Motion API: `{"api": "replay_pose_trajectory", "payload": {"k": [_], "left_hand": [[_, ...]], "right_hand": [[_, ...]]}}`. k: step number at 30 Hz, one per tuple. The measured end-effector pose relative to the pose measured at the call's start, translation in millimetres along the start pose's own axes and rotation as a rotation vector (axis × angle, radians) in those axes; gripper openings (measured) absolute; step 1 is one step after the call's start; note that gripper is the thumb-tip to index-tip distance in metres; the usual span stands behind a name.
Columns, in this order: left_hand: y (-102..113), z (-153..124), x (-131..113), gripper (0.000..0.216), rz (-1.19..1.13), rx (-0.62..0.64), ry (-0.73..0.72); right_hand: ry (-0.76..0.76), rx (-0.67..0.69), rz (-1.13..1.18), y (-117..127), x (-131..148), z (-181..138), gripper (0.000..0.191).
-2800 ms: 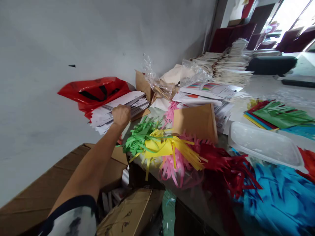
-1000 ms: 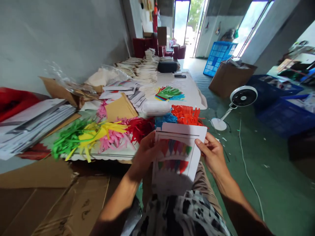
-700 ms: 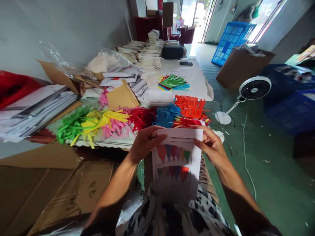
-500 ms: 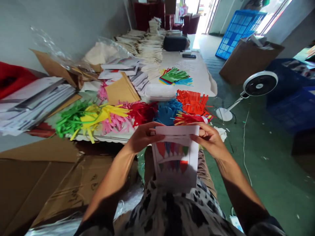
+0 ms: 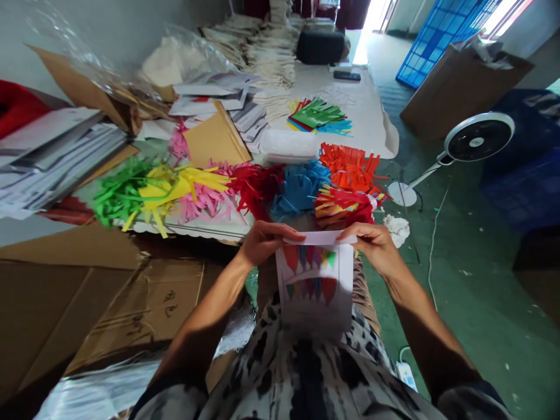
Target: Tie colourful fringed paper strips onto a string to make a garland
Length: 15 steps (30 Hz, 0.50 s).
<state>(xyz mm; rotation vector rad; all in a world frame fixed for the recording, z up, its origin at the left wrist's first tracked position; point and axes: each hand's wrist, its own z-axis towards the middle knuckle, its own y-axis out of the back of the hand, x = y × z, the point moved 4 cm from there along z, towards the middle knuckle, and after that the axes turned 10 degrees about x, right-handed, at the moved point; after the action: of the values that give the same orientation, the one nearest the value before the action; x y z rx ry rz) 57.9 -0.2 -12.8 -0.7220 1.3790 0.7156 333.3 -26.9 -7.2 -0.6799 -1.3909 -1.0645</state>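
Over my lap hangs a flat white packet (image 5: 315, 315) with small coloured pennants showing on its front. Its top strip is folded over as a flap. My left hand (image 5: 268, 240) pinches the left end of that flap between thumb and fingers. At the other end, my right hand (image 5: 371, 240) grips the flap the same way. Just beyond the packet, on the table edge, lies a bundle of red and yellow paper fringe (image 5: 343, 204). Beside it are blue fringe (image 5: 301, 188) and orange-red fringe (image 5: 352, 166).
Green (image 5: 122, 189) and yellow fringe (image 5: 172, 184) lie along the table's left front. Behind are a tan envelope (image 5: 216, 140), a clear plastic box (image 5: 289, 144) and stacked printed packets (image 5: 52, 157). A fan (image 5: 476, 140) stands at right; cardboard (image 5: 144, 309) sits at lower left.
The packet's top strip has folded down towards me, and my thumbs and fingers now press along the fold. The camera view has tilted slightly downward.
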Motion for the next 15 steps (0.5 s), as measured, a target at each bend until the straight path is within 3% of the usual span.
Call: {"api": "replay_pose_trajectory", "payload": {"k": [3, 7, 9, 12, 15], "left_hand": [[-7, -2, -10, 0.029, 0.005, 0.099, 0.021], [-19, -2, -17, 0.03, 0.112, -0.139, 0.089], [-28, -2, -19, 0.031, 0.142, -0.23, 0.095], [-39, -4, -25, 0.03, 0.139, -0.271, 0.065], [-42, -6, -29, 0.047, 0.059, -0.253, 0.073]], "right_hand": [[-0.007, 0.007, -0.045, 3, 7, -4, 0.01], [-0.034, 0.099, -0.058, 5, 21, -9, 0.023], [-0.053, 0.078, -0.072, 3, 29, -10, 0.021], [-0.096, 0.007, 0.001, -5, 38, -9, 0.014], [-0.107, -0.062, 0.026, -14, 43, -7, 0.023]]}}
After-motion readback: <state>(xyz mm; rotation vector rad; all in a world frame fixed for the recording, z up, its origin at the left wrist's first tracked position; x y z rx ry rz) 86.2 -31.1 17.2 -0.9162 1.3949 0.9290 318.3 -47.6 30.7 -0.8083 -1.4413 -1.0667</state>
